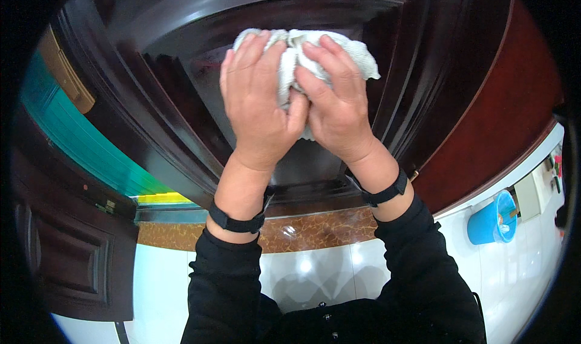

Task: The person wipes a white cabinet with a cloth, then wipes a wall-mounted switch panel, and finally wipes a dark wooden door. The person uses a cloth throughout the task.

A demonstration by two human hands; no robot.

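A white textured cloth (357,52) is bunched up against a dark, glossy wooden door panel (302,168). On the left part of the cloth lies my left hand (254,105), its fingers pointing up and its thumb beside my other hand. My right hand (340,108) grips the cloth's right part, fingers bent into its folds. The two hands touch at the thumbs, and the cloth shows between and above them. Part of it hangs below, mostly covered by my palms. Both wrists wear black straps.
Raised moulding frames the panel. At lower left stands another dark panelled door leaf (72,259), with a teal surface (91,144) beyond it. A brown marbled strip (315,230) borders the white tiled floor (163,283). Right of me are a reddish-brown panel (478,138) and a blue bin (484,222).
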